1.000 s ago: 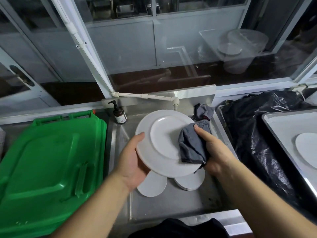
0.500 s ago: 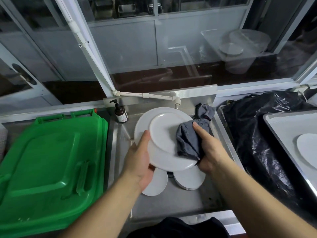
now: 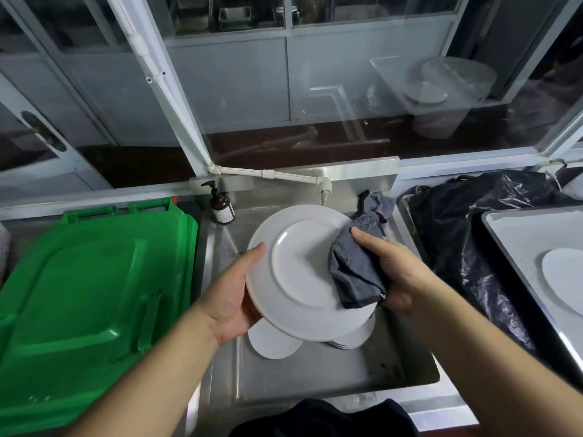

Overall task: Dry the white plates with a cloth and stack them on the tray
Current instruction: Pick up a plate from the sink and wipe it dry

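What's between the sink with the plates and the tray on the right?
In the head view, a crumpled black plastic bag fills the stretch between the sink and the tray, where one white plate already lies.

Setting, as I read it from my feed: commercial kitchen wash-up area. Evidence: deep stainless steel sink (image 3: pixel 315 373) with white pipe tap (image 3: pixel 325 186); pump soap bottle (image 3: pixel 222 205); green bin lid (image 3: pixel 91 304); black refuse bag (image 3: pixel 467 234); metal tray (image 3: pixel 517 247); glazed aluminium partitions (image 3: pixel 176 99)

2 bare forearms, no sleeves; dark garment (image 3: pixel 325 417) at the waist.
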### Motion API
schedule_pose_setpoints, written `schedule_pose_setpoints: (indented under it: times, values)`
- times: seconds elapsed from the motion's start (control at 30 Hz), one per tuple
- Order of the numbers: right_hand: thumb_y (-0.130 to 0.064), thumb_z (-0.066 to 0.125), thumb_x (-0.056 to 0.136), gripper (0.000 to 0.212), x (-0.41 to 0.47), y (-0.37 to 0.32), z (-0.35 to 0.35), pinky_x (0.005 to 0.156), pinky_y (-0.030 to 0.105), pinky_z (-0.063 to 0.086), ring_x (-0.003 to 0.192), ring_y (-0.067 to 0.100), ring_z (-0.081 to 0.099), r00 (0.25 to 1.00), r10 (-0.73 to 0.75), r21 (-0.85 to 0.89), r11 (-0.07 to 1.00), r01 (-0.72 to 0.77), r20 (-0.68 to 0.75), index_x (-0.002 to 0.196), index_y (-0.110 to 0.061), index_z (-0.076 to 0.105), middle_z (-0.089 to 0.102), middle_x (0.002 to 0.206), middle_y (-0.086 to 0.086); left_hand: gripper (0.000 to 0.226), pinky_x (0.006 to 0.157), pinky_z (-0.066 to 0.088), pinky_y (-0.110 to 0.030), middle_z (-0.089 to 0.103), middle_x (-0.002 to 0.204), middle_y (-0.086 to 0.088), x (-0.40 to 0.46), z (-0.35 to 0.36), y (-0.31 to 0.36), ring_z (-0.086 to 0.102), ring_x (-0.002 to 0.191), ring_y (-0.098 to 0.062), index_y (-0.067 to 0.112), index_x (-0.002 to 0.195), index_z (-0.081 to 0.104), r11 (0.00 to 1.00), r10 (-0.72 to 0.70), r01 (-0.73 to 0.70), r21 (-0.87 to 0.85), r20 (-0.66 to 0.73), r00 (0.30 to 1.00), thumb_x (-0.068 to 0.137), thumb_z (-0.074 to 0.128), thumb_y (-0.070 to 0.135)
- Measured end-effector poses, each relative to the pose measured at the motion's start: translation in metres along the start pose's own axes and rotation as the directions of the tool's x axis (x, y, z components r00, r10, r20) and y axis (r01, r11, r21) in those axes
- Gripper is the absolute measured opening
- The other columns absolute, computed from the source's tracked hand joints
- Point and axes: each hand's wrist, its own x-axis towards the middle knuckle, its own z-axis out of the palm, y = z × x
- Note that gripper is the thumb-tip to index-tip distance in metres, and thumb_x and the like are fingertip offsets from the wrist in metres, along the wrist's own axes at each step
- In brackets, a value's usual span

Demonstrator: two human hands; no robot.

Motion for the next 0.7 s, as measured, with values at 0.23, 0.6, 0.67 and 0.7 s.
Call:
schedule_pose_setpoints:
  times: [0.23,0.6,0.67,0.7]
  values:
    - [-0.03,0.088,0.078,0.035,0.003,-0.004,0.01,0.068,0.044,0.065,0.085,0.035,0.081,0.998,0.045,0.007,0.999,-0.045,-0.052,0.104,-0.008,0.083,0.08,0.11,0.02,0.061,0.086,0.064,-0.044,0.073,0.134,-0.015,0.002,0.005,-0.005,0.071,0.122,-0.033,0.02,0.142,0.065,0.998,0.058,-0.059,-0.028,-0.066,0.996,0.089,0.075,0.048]
    - [-0.041,0.08,0.092,0.051,0.006,0.041,0.039,0.095,0.062,0.06,0.112,0.037,0.076,0.967,0.049,0.308,0.951,0.032,-0.252,0.132,-0.011,0.072,0.079,0.12,0.015,0.045,0.079,0.066,-0.037,0.077,0.127,-0.011,-0.003,0.056,-0.038,0.076,0.113,-0.026,0.017,0.135,0.066,0.942,0.11,-0.166,-0.293,-0.198,0.974,0.097,0.062,0.04]
    - [-0.04,0.079,0.091,0.05,0.004,0.034,0.031,0.09,0.057,0.063,0.111,0.036,0.077,0.979,0.063,0.287,0.958,-0.005,-0.193,0.131,-0.009,0.073,0.079,0.122,0.016,0.054,0.081,0.065,-0.041,0.075,0.13,-0.014,-0.003,0.045,-0.031,0.075,0.115,-0.029,0.016,0.136,0.067,0.941,0.094,-0.144,-0.305,-0.174,0.98,0.086,0.069,0.038]
    - [-0.038,0.079,0.089,0.051,0.003,0.029,0.027,0.085,0.054,0.065,0.105,0.035,0.078,0.985,0.06,0.268,0.963,-0.015,-0.161,0.129,-0.008,0.074,0.079,0.121,0.016,0.057,0.086,0.064,-0.044,0.075,0.13,-0.014,-0.003,0.038,-0.026,0.074,0.116,-0.03,0.016,0.135,0.069,0.946,0.088,-0.138,-0.295,-0.178,0.98,0.084,0.07,0.041]
